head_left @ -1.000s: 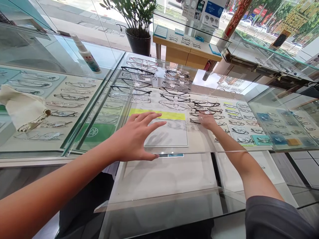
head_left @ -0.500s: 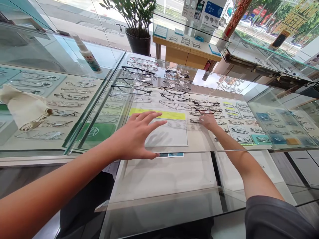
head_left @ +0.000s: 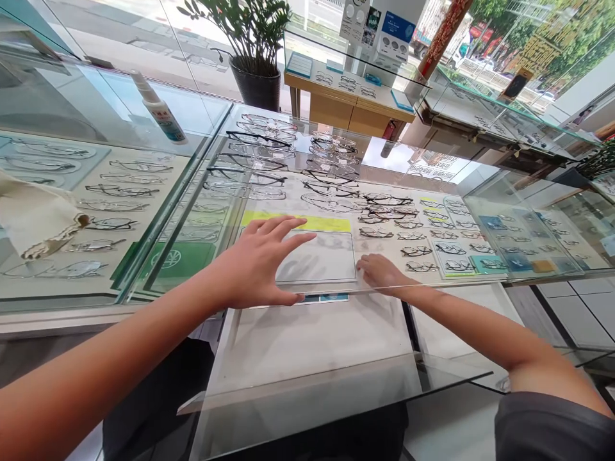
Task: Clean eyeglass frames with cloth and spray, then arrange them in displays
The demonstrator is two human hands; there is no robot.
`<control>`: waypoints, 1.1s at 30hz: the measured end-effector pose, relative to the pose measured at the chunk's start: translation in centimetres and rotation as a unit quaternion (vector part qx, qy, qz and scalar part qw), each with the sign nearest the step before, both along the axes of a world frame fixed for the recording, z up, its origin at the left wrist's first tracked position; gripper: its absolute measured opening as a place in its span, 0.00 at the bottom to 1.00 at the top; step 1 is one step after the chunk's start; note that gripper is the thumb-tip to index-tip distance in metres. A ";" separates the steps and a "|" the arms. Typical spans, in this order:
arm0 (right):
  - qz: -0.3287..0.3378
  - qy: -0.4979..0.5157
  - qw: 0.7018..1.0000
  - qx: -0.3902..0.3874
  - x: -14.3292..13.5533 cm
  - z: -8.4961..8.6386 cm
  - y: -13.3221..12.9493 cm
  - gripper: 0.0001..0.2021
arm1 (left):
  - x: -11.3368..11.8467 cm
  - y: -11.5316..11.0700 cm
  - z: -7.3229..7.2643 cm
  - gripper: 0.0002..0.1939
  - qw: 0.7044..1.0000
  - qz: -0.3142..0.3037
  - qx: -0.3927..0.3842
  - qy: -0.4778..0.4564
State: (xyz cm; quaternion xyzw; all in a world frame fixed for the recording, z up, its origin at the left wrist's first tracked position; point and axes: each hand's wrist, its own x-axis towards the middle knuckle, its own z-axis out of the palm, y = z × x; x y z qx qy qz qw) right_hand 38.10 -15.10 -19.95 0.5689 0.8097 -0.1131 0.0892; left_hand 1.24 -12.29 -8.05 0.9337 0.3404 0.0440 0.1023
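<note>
My left hand (head_left: 266, 262) is spread over the glass counter top (head_left: 288, 296), fingers apart and holding nothing. Below it lies a white sheet with a yellow-green strip (head_left: 331, 224) along its far edge. Near the sheet's right edge is my right hand (head_left: 379, 270), its fingers loosely bent and a little apart, with no object visible in it. Just beyond that hand are dark-framed eyeglasses (head_left: 387, 210). Farther back, two columns of eyeglasses (head_left: 259, 139) and more eyeglasses (head_left: 331, 189) rest in rows.
At left stand a white spray bottle (head_left: 161, 109) and a cream cloth (head_left: 38, 218) on the neighbouring glass case. More eyeglasses (head_left: 418, 250) fill the display at right. A pulled-out drawer (head_left: 317, 352) lies below the counter's front edge. A potted plant (head_left: 257, 77) stands behind.
My right hand has drawn back from the dark-framed eyeglasses, toward me and leftward, leaving them in place. My left hand stays spread in nearly the same spot. The view has shifted slightly.
</note>
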 end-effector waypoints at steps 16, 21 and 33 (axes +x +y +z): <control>0.029 0.176 0.984 0.019 -3.1 21.6 -4.1 0.09 | -0.1 -0.1 -0.6 0.55 1.000 -0.003 0.016 -0.025; 0.009 0.033 0.975 0.218 2.7 19.0 3.9 0.04 | 0.0 -0.1 -0.4 0.54 1.000 0.002 0.012 -0.016; -0.025 0.095 0.975 0.198 4.4 14.4 7.0 0.26 | 0.1 -0.2 -0.1 0.54 1.000 -0.002 -0.005 -0.027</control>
